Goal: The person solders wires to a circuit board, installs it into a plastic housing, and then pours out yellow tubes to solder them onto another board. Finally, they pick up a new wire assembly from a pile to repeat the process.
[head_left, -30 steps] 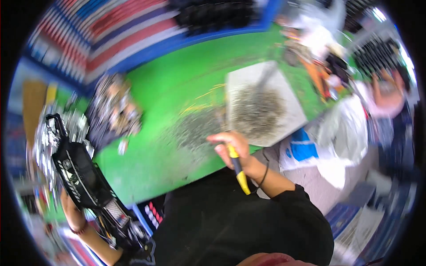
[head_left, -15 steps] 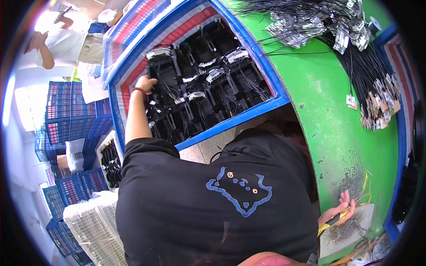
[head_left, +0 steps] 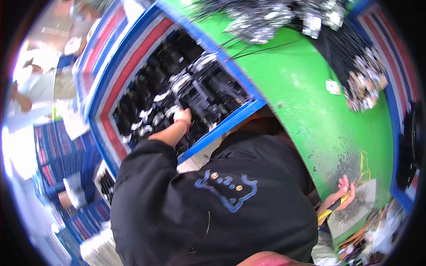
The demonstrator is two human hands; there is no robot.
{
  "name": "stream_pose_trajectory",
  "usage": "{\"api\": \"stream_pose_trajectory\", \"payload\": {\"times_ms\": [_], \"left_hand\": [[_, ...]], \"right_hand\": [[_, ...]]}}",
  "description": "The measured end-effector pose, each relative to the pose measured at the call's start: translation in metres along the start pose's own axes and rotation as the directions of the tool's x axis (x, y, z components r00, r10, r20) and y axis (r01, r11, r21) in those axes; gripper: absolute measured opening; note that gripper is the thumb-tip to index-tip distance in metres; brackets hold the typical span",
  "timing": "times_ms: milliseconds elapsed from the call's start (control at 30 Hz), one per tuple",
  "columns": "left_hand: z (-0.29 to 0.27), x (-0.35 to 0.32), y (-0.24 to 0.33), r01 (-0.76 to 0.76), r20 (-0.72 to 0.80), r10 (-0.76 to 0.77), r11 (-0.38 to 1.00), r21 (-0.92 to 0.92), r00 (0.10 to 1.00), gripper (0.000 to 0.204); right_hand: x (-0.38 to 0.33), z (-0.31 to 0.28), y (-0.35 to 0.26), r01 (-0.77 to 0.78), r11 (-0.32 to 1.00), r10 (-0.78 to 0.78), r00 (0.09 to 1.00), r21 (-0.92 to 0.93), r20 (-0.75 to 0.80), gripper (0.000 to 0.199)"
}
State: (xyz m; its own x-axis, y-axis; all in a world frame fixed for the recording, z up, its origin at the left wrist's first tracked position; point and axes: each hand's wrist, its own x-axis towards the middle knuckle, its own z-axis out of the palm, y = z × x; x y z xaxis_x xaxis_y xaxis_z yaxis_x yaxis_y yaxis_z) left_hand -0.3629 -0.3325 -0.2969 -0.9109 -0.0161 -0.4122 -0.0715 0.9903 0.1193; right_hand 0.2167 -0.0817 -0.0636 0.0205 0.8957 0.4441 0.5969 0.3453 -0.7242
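Note:
My left hand [head_left: 183, 116], blurred by motion, reaches into a blue crate [head_left: 222, 131] with red and white striped walls. Its fingers curl down onto a black plastic part [head_left: 195, 99] among many similar parts with thin black wires; the fingertips are hidden. Silvery-white bundles [head_left: 181, 82] lie across the parts. Low on the green table [head_left: 284, 128], my right hand [head_left: 342, 195] holds a hand tool with yellow-and-black handles [head_left: 336, 205], likely pliers, its grip loose and some fingers raised. Thin yellow strands [head_left: 364, 165] stick up beside that hand.
Bundles of black cables with silvery ends [head_left: 266, 20] lie on the table's far part, cables with tan tags [head_left: 366, 84] to their right. Blue crates [head_left: 64, 150] are stacked at left. Clutter [head_left: 377, 235] fills the lower right. Another person stands at far left.
My left hand has moved right and nearer inside the crate, and the parts at the crate's left lie differently. The view has shifted. My right hand keeps the tool in about the same place.

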Motion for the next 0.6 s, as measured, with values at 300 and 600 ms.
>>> {"api": "stream_pose_trajectory", "payload": {"times_ms": [300,600], "left_hand": [[-0.064,0.023,-0.02,0.082,-0.111,-0.117,0.956,-0.281,0.987,0.068],[-0.174,-0.269,0.347,-0.929,-0.075,0.942,-0.334,-0.157,-0.326,0.013]], "right_hand": [[-0.001,0.014,-0.001,-0.066,0.961,0.063,0.998,0.269,0.023,0.029],[0.007,0.007,-0.009,0.03,0.964,-0.041,0.999,0.265,0.036,0.022]]}}
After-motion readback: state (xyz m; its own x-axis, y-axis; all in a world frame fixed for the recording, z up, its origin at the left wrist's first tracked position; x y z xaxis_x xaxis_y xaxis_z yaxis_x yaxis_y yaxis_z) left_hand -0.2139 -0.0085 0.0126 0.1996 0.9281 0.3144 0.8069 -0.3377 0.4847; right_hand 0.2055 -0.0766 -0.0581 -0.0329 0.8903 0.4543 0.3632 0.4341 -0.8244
